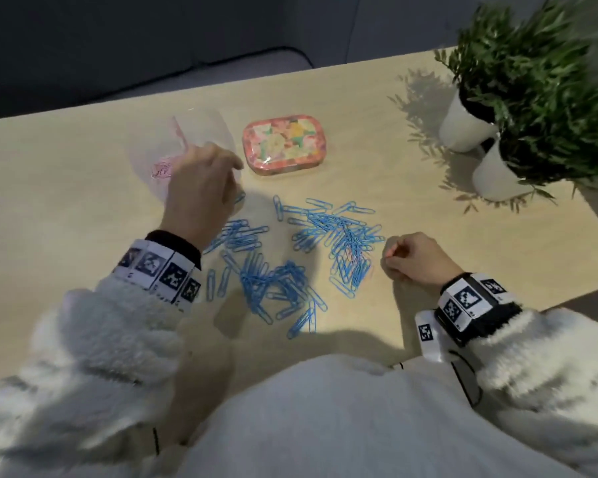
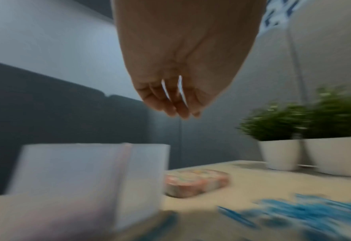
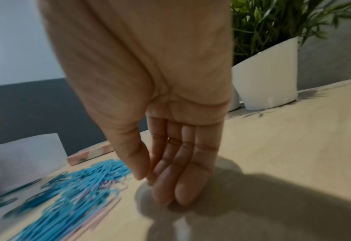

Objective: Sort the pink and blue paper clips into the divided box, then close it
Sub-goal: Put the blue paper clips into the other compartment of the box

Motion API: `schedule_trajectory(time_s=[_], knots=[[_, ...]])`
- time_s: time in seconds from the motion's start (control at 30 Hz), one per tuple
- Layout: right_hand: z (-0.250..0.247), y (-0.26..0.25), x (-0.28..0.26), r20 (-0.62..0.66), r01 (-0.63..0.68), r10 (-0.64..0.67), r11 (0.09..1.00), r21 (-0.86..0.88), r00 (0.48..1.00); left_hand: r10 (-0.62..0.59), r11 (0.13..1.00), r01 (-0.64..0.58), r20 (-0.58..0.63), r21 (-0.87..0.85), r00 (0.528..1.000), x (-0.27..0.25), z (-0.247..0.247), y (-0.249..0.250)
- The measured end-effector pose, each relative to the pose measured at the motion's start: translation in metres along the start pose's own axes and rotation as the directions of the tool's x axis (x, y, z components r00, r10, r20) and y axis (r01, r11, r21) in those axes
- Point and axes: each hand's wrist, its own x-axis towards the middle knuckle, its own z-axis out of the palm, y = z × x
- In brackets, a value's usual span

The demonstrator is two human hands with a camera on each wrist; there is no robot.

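A clear divided box (image 1: 201,116) stands at the back left with pink clips (image 1: 161,169) in its left part. My left hand (image 1: 235,167) hovers over the box; in the blurred left wrist view its fingers (image 2: 180,112) hang loosely together above the box (image 2: 67,171) with nothing in them. Blue clips (image 1: 277,281) lie in two heaps mid-table, with a few pink clips (image 1: 359,258) in the right heap. My right hand (image 1: 390,257) rests beside that heap, thumb pressed to forefinger (image 3: 149,177), pinching what looks like a pink clip.
A closed floral tin (image 1: 283,144) sits just right of the clear box. Two white pots with green plants (image 1: 463,125) stand at the back right, near the table's right edge. Bare table lies right of my right hand.
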Motion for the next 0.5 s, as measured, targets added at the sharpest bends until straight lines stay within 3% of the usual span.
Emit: schedule_trajectory(time_s=[0.07, 0.13, 0.23, 0.3, 0.4, 0.5], knots=[[0.009, -0.003, -0.002, -0.015, 0.009, -0.01, 0.999, -0.052, 1.0, 0.178, 0.984, -0.172, 0.208, -0.046, 0.962, -0.015, 0.023, 0.035], [0.015, -0.01, -0.004, 0.01, 0.033, -0.033, 0.997, -0.069, 0.999, 0.333, 0.943, -0.299, 0.355, -0.148, 0.873, -0.029, 0.048, 0.064], [0.022, -0.019, -0.009, 0.051, 0.116, -0.112, 0.989, -0.091, 0.992, 0.535, 0.845, -0.451, 0.453, -0.288, 0.713, -0.043, 0.075, 0.094], [0.026, -0.019, -0.011, 0.029, 0.175, -0.173, 0.976, -0.126, 0.984, 0.606, 0.792, -0.537, 0.474, -0.289, 0.639, -0.049, 0.08, 0.105], [0.031, -0.012, -0.013, 0.001, 0.226, -0.227, 0.969, -0.104, 0.974, 0.623, 0.773, -0.578, 0.483, -0.261, 0.616, -0.058, 0.087, 0.107], [0.032, -0.003, -0.015, -0.036, 0.226, -0.228, 0.973, -0.052, 0.973, 0.56, 0.826, -0.487, 0.51, -0.284, 0.653, -0.06, 0.084, 0.097]])
